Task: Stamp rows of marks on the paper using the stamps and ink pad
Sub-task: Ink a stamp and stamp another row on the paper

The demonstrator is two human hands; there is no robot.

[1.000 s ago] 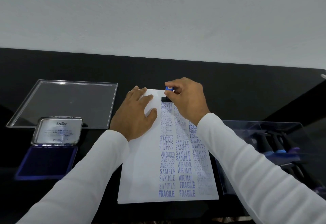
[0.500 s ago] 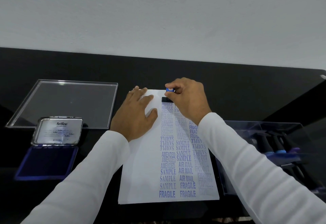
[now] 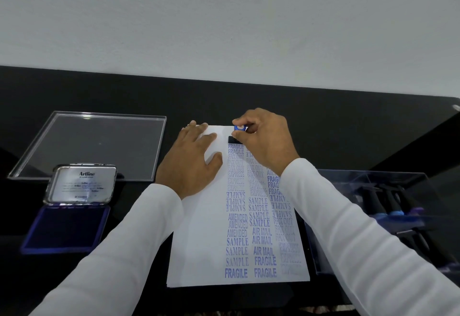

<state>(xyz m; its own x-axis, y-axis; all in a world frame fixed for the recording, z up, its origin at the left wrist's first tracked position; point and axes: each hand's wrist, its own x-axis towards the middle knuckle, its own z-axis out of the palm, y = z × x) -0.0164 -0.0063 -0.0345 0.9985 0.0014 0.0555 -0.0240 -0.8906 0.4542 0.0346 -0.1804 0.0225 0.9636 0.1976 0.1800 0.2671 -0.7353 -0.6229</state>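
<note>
A white sheet of paper (image 3: 199, 246) lies on the black table, covered on its right half with columns of blue stamped words such as FRAGILE, SAMPLE and AIR MAIL. My right hand (image 3: 266, 141) grips a black stamp with a blue top (image 3: 239, 128), its base set on the paper's far edge above the left column. My left hand (image 3: 191, 158) lies flat on the paper's upper left part, fingers spread. The open blue ink pad (image 3: 66, 228) sits at the near left, its metal lid (image 3: 81, 183) standing up.
A clear acrylic lid (image 3: 94, 143) lies flat at the far left. At the right stands a clear box (image 3: 373, 178) with several more black stamps inside. The white wall runs along the table's far edge.
Both hands and the stamp hold almost the same place on the paper's top edge; only a slight shift of the view shows.
</note>
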